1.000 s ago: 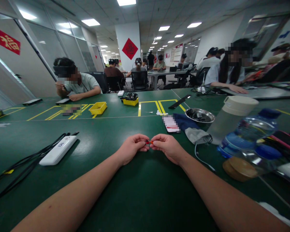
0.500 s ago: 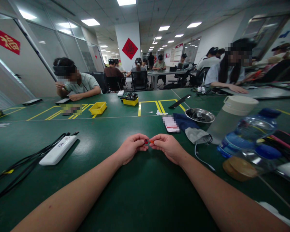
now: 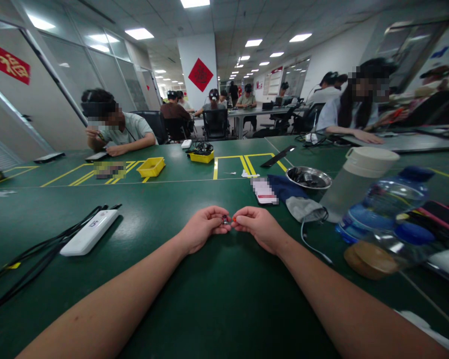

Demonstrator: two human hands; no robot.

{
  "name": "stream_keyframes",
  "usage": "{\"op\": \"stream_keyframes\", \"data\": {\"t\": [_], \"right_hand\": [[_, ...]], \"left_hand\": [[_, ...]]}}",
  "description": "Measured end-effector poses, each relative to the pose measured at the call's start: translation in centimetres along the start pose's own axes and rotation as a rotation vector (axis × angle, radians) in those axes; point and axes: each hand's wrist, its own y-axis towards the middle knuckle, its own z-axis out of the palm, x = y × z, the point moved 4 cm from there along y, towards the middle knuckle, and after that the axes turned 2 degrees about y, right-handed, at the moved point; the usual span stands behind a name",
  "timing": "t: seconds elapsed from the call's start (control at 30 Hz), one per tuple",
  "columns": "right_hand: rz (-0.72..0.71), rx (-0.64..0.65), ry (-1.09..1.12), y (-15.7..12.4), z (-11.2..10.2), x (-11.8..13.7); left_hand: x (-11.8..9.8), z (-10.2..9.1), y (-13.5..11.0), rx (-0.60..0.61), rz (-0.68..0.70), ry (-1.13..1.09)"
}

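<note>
Above the green table, my two hands face each other with fingertips almost meeting. My left hand pinches a small dark red and silvery piece between thumb and fingers; it is too small for me to tell its kind. In the fingertips of my right hand is a small orange-red piece, mostly covered by the fingers. The two pieces are very close together, and I cannot tell whether they touch.
To the left lies a white power bank beside black cables. On the right are a phone, a cloth pouch, a metal bowl, a tumbler and plastic bottles. Yellow trays stand farther back; people sit beyond.
The piece in my left hand has turned slightly and shows more of its silvery side. My right fingers have shifted a little; both hands stay in nearly the same place.
</note>
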Motion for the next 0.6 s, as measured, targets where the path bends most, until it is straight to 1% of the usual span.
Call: {"op": "stream_keyframes", "data": {"t": [0.2,0.43,0.6], "right_hand": [[0.026,-0.002,0.038,0.12,-0.12,0.03],[0.028,-0.016,0.026,0.05,-0.07,0.08],[0.015,-0.002,0.008,-0.07,0.08,0.15]], "left_hand": [[-0.15,0.1,-0.08,0.0,-0.011,-0.012],[-0.25,0.19,-0.17,0.002,-0.009,-0.01],[-0.25,0.26,-0.23,-0.012,0.0,0.028]]}}
